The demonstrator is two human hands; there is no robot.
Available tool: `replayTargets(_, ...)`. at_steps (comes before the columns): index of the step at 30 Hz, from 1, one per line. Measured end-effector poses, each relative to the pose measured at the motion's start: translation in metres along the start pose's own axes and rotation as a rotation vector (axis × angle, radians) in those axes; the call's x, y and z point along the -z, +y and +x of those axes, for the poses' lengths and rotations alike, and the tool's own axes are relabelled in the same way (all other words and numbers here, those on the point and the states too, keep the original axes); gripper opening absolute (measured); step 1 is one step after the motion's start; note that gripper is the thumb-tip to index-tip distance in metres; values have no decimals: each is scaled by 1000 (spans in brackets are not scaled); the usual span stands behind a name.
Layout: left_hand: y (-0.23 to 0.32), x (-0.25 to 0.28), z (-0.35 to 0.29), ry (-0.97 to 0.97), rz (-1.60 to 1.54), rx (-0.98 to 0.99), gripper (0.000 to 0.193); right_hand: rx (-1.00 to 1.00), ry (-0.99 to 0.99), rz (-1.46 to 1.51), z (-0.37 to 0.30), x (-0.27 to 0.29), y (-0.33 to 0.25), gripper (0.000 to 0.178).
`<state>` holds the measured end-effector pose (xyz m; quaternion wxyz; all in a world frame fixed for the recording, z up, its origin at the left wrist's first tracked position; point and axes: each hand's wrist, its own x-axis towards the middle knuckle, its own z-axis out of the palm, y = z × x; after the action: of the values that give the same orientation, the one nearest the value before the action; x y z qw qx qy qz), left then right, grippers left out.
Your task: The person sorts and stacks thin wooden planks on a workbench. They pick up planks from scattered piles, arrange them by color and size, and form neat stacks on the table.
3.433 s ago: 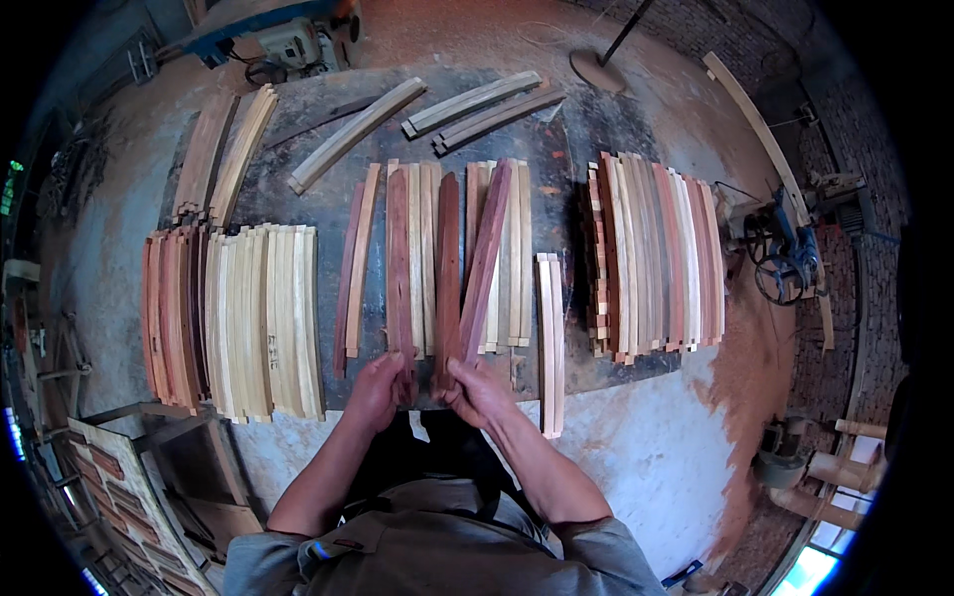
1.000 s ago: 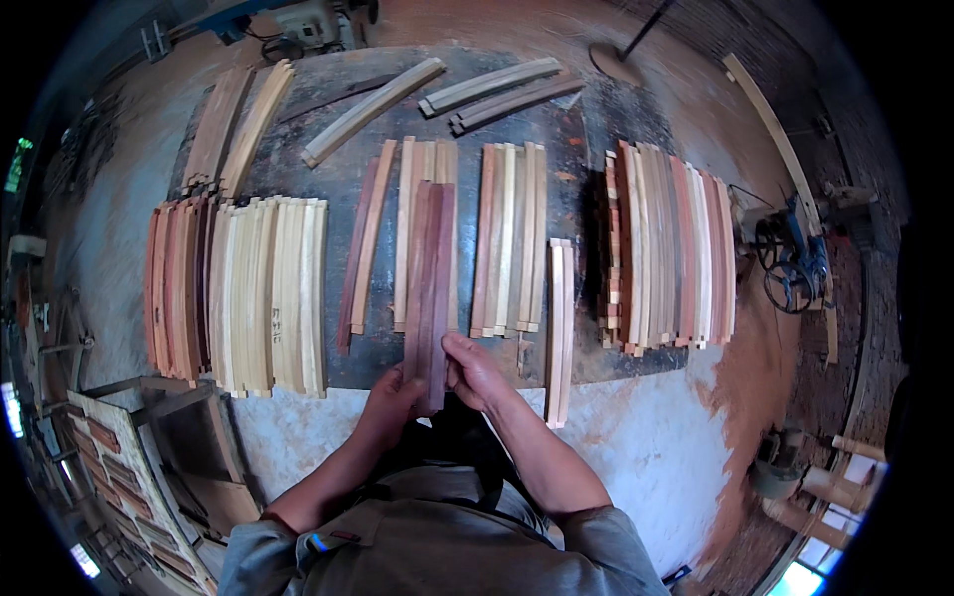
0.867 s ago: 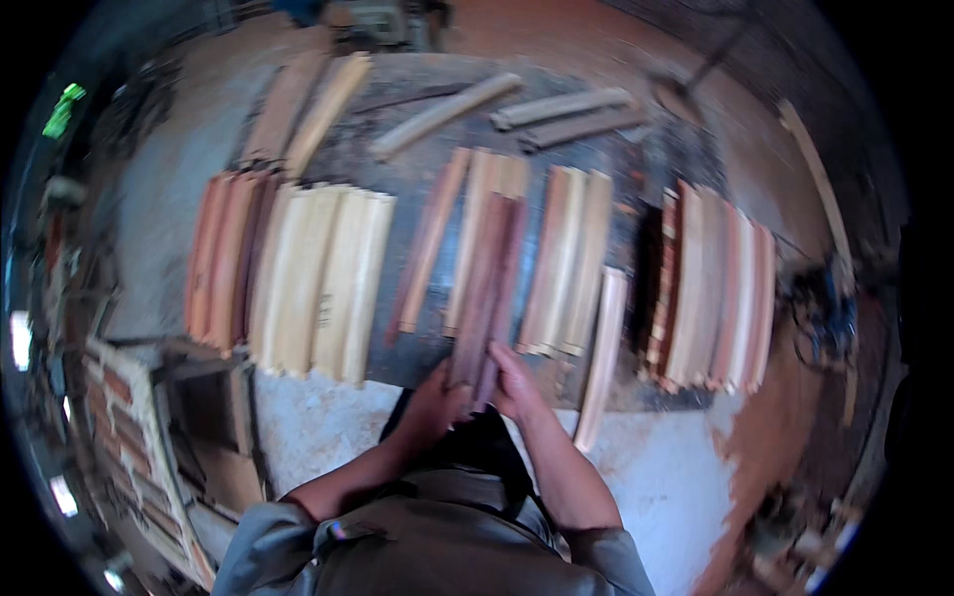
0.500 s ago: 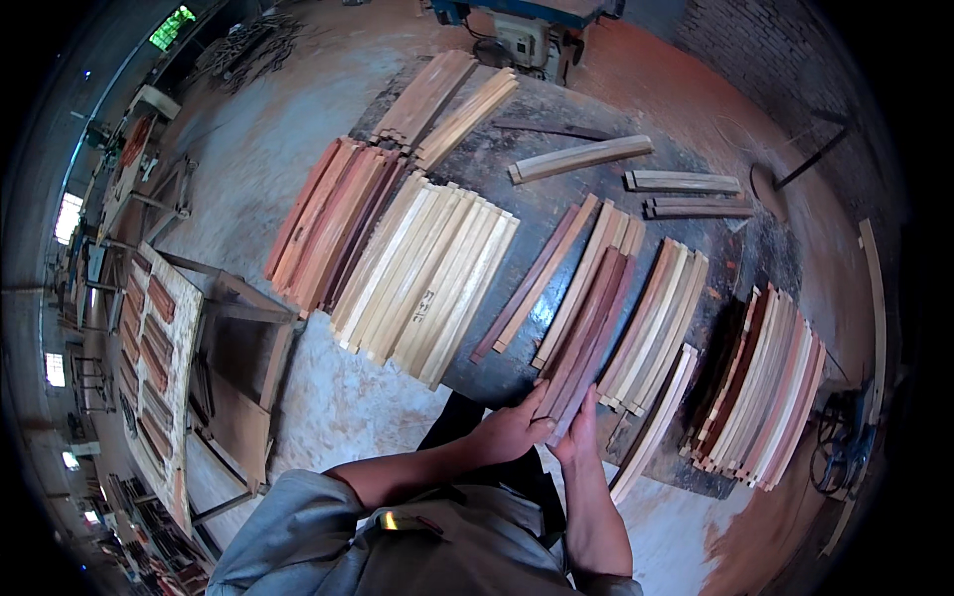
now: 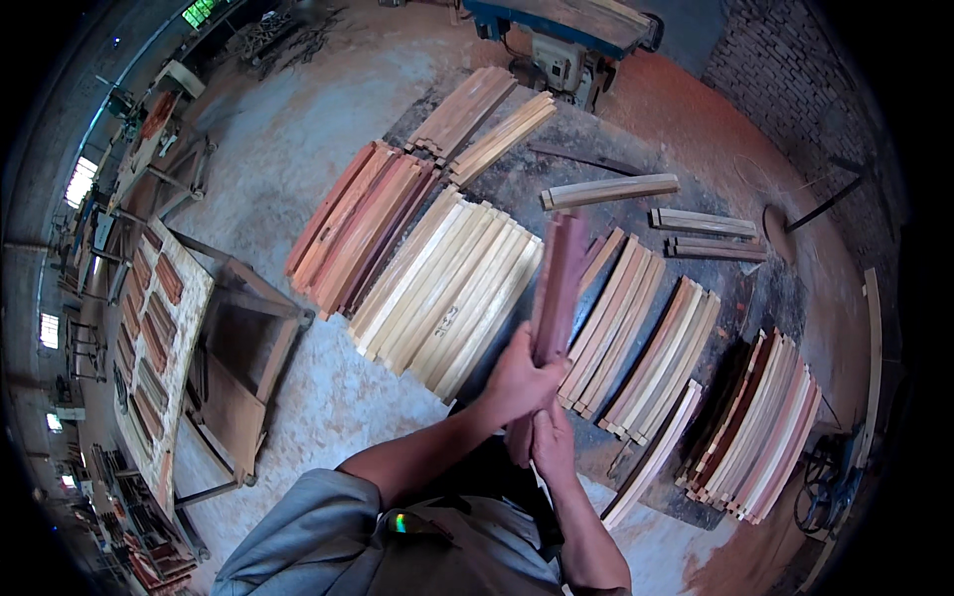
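A dark reddish-brown bundle of wooden strips [image 5: 557, 288] is raised over the table in front of me, standing steeply with its far end a little blurred. My left hand [image 5: 522, 379] is wrapped round it near the middle, thumb across the front. Lower down, my right hand [image 5: 554, 444] closes on its near end; some of those fingers are hidden. To the left of the bundle lies a wide row of pale wooden strips [image 5: 447, 288]. On its right are smaller groups of curved strips, the nearest being a tan and pinkish group [image 5: 614, 323].
Reddish strips [image 5: 358, 228] lie at the table's left, mixed strips [image 5: 760, 422] at its right. A single pale strip [image 5: 656, 452] juts over the near edge. Loose pieces [image 5: 611, 191] rest farther back. A slanted board [image 5: 164, 348] with wood pieces stands left; a blue machine [image 5: 566, 45] stands beyond.
The dark strips have been lifted off the table and tipped up steeply. My left hand has moved up along them, while my right hand has shifted left to their near end. The view has shifted slightly.
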<state>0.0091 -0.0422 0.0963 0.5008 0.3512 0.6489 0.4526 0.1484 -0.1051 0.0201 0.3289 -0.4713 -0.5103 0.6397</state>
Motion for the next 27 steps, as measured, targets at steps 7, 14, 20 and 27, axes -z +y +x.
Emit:
replayTargets(7, 9, 165, 61, 429, 511, -44, 56, -273, 53, 224, 1, 32, -11, 45)
replayTargets(14, -13, 324, 116, 756, 1102, -2, 59, -452, 473, 398, -52, 95, 36, 17)
replayTargets(20, -53, 348, 149, 549, 950, 59, 54, -434, 384, 907, -56, 120, 92, 21)
replayTargets(27, -39, 351, 130, 720, 1478, -138, 69, -476, 736, 1121, -43, 115, 75, 21)
